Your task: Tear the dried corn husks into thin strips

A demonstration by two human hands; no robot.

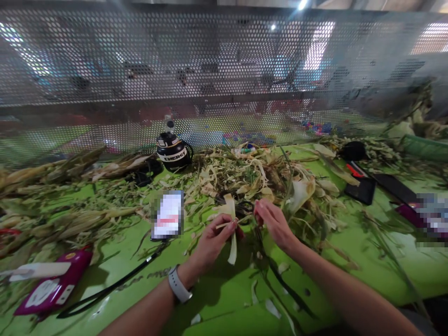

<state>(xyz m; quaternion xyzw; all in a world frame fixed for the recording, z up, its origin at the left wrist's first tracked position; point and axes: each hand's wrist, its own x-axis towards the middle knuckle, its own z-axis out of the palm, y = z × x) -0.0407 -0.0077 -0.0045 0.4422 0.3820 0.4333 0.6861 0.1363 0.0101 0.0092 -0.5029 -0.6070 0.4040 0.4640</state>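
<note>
My left hand (222, 232), with a pale watch band on its wrist, pinches a pale green leaf strip (231, 249) near the middle of the green table. The strip stands out above and below my fingers. To its right, my right hand (272, 219) is raised over the table with its fingers pressed together. Whatever those fingertips hold, if anything, is too small to make out. Behind both hands lies a heap of dry husks and plant scraps (245, 172).
A phone (168, 214) with a black strap and a purple packet (56, 282) lie at the left. A black ENERGY jar (174, 154) stands behind. A black device (362, 189) lies at the right. A perforated metal screen (210, 60) rises behind the table.
</note>
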